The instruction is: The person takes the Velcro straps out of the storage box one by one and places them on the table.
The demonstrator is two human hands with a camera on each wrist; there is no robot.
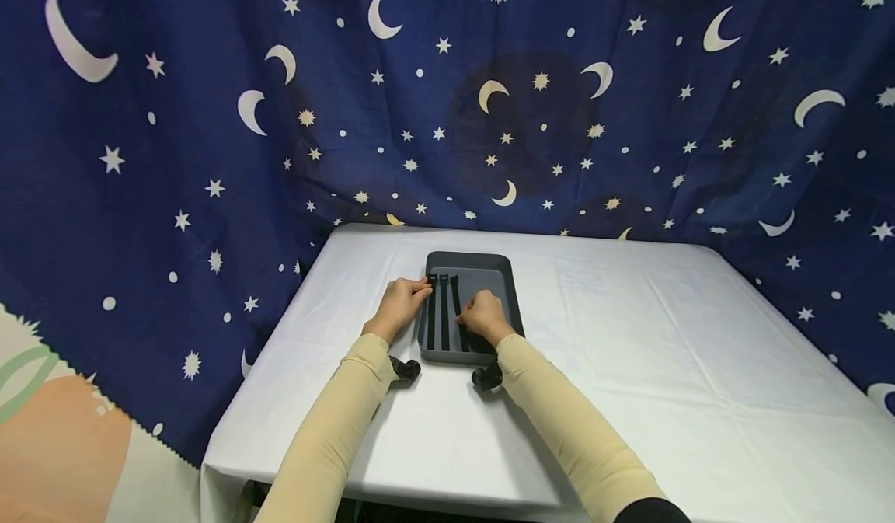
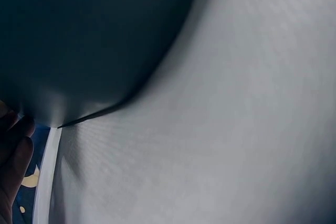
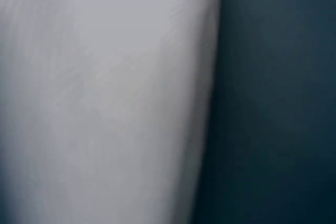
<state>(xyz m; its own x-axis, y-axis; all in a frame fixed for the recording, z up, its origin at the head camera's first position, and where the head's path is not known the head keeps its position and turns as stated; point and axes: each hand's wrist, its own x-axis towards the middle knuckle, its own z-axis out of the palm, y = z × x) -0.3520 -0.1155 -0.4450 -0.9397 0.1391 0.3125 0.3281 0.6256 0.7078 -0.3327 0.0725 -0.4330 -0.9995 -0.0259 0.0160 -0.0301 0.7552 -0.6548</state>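
Several black straps with slotted heads, like cable ties, lie lengthwise in a dark grey tray (image 1: 489,263). My left hand (image 1: 397,305) is at the tray's left rim, its fingertips beside the head of the leftmost strap (image 1: 431,317). Whether it pinches that strap or the rim cannot be told. A middle strap (image 1: 444,313) lies parallel to it. Over the tray, my right hand (image 1: 484,315) has curled fingers and pinches the slightly slanted third strap (image 1: 456,294). In the left wrist view, the left fingers (image 2: 16,166) show dimly past the tray's outer wall (image 2: 94,35).
A white cloth covers the table (image 1: 664,352), with the tray left of its middle. Behind hangs a dark blue curtain (image 1: 419,95) with moons and stars. Black wrist mounts (image 1: 405,368) sit below both hands. The right wrist view is blurred, showing cloth and a dark tray wall (image 3: 273,98).
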